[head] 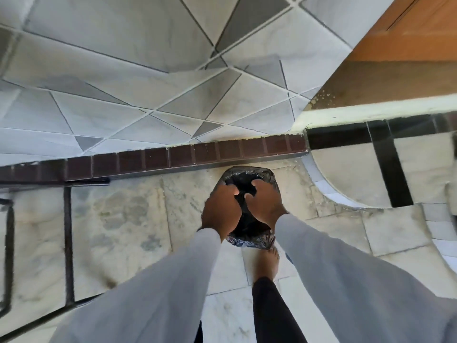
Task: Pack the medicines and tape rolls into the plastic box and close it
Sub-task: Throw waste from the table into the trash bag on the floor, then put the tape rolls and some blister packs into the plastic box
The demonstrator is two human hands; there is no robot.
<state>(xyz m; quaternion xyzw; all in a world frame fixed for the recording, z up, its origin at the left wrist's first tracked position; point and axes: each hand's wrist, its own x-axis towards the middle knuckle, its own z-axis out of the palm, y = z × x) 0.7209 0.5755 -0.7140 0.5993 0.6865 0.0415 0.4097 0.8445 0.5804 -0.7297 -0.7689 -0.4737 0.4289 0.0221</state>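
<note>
Your left hand [220, 209] and right hand [265, 203] hang close together, fingers seemingly curled into a black bag [249, 226] lining a floor bin; no box, medicines or tape visible, so packing looks unstarted.

Shiny black bin bag [249, 229], pale grey sleeves [158, 288], dark brown tile strip [173, 158] at 12 o'clock, grey triangle-pattern wall [148, 82].

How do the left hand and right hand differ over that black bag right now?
The left hand sits nearer the camera and lower in the head view; the right hand reaches further up the black bag. The left hand's thumb points right, the right hand's thumb points left. Both grip the bag's plastic, and both wear light grey sleeves.
</note>
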